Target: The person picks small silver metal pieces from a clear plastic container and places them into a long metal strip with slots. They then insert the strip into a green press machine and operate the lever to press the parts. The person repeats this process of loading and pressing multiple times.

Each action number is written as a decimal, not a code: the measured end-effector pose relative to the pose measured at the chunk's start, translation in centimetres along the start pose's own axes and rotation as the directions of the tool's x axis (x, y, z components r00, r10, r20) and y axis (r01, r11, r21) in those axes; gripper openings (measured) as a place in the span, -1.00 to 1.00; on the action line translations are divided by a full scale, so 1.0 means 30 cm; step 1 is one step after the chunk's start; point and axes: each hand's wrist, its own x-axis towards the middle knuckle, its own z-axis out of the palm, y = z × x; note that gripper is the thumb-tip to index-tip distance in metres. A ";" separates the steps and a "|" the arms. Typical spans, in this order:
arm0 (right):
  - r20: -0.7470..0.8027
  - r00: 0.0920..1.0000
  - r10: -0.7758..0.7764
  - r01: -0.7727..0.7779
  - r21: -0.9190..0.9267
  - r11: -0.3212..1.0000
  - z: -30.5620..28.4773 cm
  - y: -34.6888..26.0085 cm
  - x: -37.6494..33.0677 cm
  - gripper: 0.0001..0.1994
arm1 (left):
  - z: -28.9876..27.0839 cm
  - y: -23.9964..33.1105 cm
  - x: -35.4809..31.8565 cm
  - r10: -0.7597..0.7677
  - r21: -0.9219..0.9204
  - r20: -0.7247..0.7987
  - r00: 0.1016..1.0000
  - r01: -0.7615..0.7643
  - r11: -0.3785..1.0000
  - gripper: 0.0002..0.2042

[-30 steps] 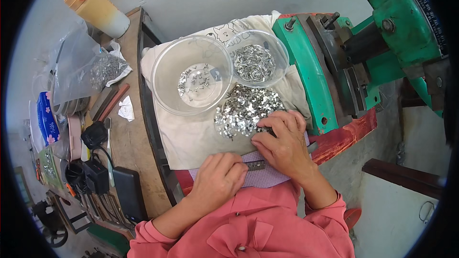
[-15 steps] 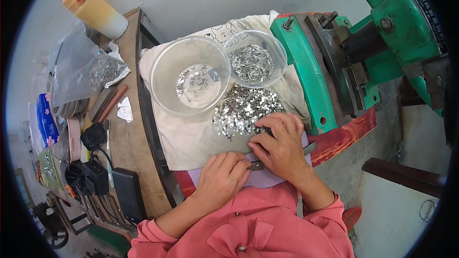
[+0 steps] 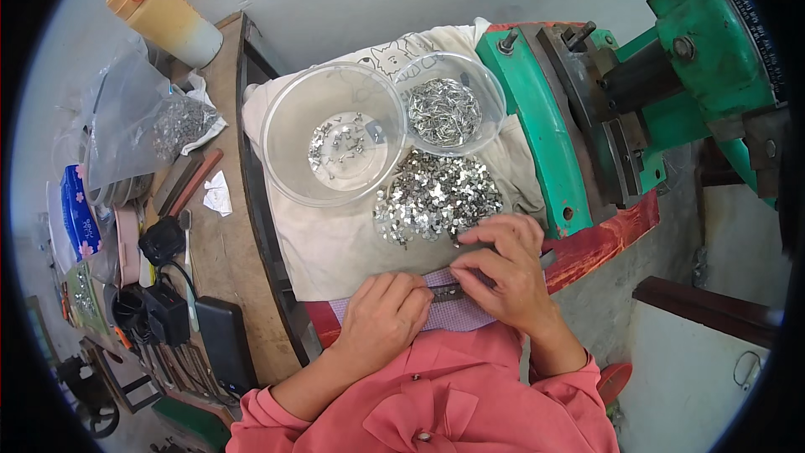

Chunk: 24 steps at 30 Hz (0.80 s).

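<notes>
Right hand: drawn back a little toward you, to the near edge of the heap; you hold thumb and forefinger slightly apart, but I cannot tell whether a bit is between them.
Press: right of and beyond your right hand, well apart from your fingers.
Cloth: beyond your left hand, under the tub, bowl and heap; a tug could ruck it and spill pieces.
Tub: beyond your left hand, with a few loose parts inside.
Bowl: past the heap from your right hand, filled with pins; a knock from your knuckles could mix them with the heap.
Heap: small metal bits just beyond your right fingertips; a trailing finger could drag strays onto your lap.
Left hand: curled, grasping one end of the strip.
Strip: dark, between your hands; should your left fingers slacken, it could tilt or slip.
</notes>
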 end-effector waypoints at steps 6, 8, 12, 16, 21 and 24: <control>0.110 0.994 -0.007 0.006 0.005 1.000 -0.032 -0.007 -0.083 -0.86 | 0.004 0.000 -0.003 0.045 0.018 -0.019 0.999 -0.045 0.999 -0.81; 0.101 0.995 -0.004 0.008 -0.039 0.999 -0.014 -0.002 -0.099 -0.84 | 0.002 -0.001 -0.002 0.059 0.028 -0.013 0.998 -0.059 0.998 -0.81; 0.090 0.996 -0.002 0.009 -0.073 0.997 -0.020 -0.010 -0.097 -0.84 | -0.002 0.000 0.002 0.049 0.030 0.004 0.999 -0.050 0.998 -0.80; 0.104 0.995 -0.006 0.012 -0.055 0.998 -0.025 -0.017 -0.093 -0.85 | 0.004 -0.001 0.000 0.042 0.030 0.000 0.999 -0.042 0.999 -0.81; 0.132 0.991 -0.018 0.027 -0.065 0.998 -0.023 -0.027 -0.084 -0.87 | 0.002 -0.001 0.000 0.033 0.026 -0.001 0.999 -0.033 0.999 -0.79; 0.145 0.989 -0.023 0.034 -0.075 0.997 -0.020 -0.027 -0.079 -0.87 | 0.004 -0.003 -0.004 0.011 0.005 -0.008 1.000 -0.011 1.000 -0.78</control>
